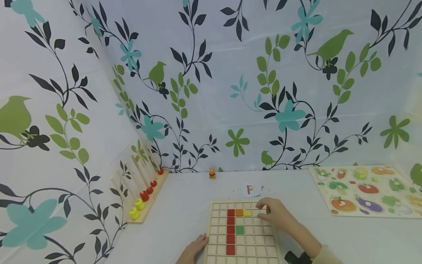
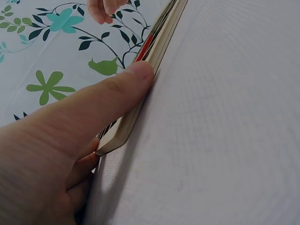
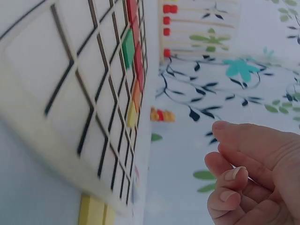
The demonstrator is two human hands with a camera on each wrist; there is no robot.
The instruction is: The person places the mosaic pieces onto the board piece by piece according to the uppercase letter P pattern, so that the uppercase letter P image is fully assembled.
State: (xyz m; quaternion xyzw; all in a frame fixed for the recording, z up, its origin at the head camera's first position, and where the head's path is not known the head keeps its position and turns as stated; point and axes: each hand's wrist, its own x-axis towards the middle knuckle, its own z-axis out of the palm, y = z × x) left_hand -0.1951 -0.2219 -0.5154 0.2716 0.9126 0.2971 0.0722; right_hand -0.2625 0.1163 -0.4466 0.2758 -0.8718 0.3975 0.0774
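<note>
A wooden grid board [image 1: 250, 240] lies on the table, holding a column of red tiles [image 1: 230, 230], an orange tile [image 1: 239, 212], a yellow tile [image 1: 247, 212] and a green tile [image 1: 239, 229]. My left hand [image 1: 195, 248] grips the board's edge near a corner; in the left wrist view the thumb [image 2: 136, 75] presses its side while bent fingers go partly behind it. Above the board's far right part is my right hand [image 1: 277, 212], thumb and index finger apart. In the right wrist view that hand [image 3: 255, 173] has loosely bent fingers and nothing visible between them.
Behind the board lie a small pattern card [image 1: 251, 189] and a bear figurine [image 1: 212, 173]. A peg stand [image 1: 145, 216] with red and yellow beads stands left, a vegetable puzzle board [image 1: 356, 212] right. Yellow blocks [image 3: 93, 211] sit beside the grid board; a dark object [image 1: 296, 257] is near the right forearm.
</note>
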